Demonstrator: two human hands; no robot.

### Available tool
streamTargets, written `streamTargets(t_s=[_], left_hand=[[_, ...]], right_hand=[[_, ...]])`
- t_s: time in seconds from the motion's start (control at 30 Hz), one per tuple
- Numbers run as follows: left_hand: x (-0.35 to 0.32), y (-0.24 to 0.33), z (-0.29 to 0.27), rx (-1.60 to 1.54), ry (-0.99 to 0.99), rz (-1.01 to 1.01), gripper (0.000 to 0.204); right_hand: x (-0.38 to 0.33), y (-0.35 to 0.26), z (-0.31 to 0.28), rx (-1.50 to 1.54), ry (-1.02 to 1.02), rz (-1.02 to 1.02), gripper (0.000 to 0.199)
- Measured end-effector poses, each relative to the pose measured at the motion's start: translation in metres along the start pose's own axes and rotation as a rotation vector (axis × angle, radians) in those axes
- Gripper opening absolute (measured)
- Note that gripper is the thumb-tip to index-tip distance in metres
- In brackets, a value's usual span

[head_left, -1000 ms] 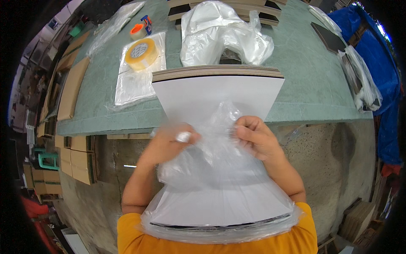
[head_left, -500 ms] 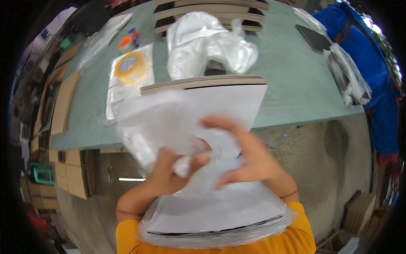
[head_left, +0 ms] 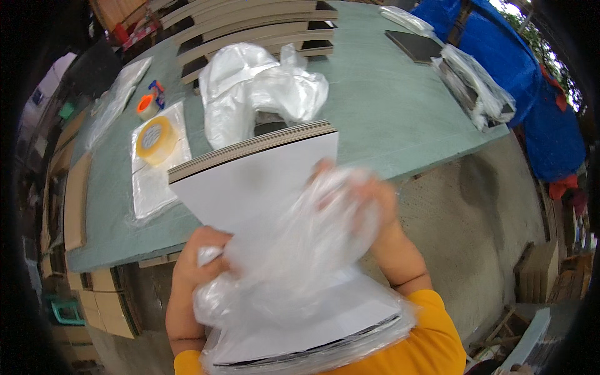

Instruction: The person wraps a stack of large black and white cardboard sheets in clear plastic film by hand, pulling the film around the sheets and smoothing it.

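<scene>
A thick stack of boards with a white top face leans from the table edge toward my body. Its lower end sits inside a clear plastic bag, whose bunched film lies across the white face. At the left side of the stack, my left hand is closed on a gathered part of the bag. To the right, my right hand grips the raised film, partly hidden behind it and blurred by motion.
On the green table lie a crumpled plastic bag, flat plastic bags under a clear tape roll, and an orange-cored roll. Board stacks stand behind. Wrapped boards lie at the right edge.
The film has swung from the left over to the right, and my right hand has closed on it. My left hand has moved left. The view has turned, tilting the table.
</scene>
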State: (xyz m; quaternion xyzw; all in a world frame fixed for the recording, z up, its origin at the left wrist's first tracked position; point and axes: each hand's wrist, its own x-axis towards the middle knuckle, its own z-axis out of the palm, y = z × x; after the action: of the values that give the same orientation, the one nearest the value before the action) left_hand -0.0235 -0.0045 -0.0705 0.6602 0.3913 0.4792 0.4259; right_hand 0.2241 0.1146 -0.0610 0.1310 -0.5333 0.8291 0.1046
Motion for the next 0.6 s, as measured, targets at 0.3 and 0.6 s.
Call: streamTargets(t_s=[0.3, 0.6], left_hand=[[0.027, 0.041, 0.012, 0.133, -0.327, -0.018, 0.024], [0.042, 0.067, 0.005, -0.2, -0.89, -0.085, 0.017]], right_hand=[[0.015, -0.024, 0.019, -0.622, -0.331, 0.215, 0.031], [-0.039, 0.025, -0.002, -1.26, -0.217, 0.495, 0.03]])
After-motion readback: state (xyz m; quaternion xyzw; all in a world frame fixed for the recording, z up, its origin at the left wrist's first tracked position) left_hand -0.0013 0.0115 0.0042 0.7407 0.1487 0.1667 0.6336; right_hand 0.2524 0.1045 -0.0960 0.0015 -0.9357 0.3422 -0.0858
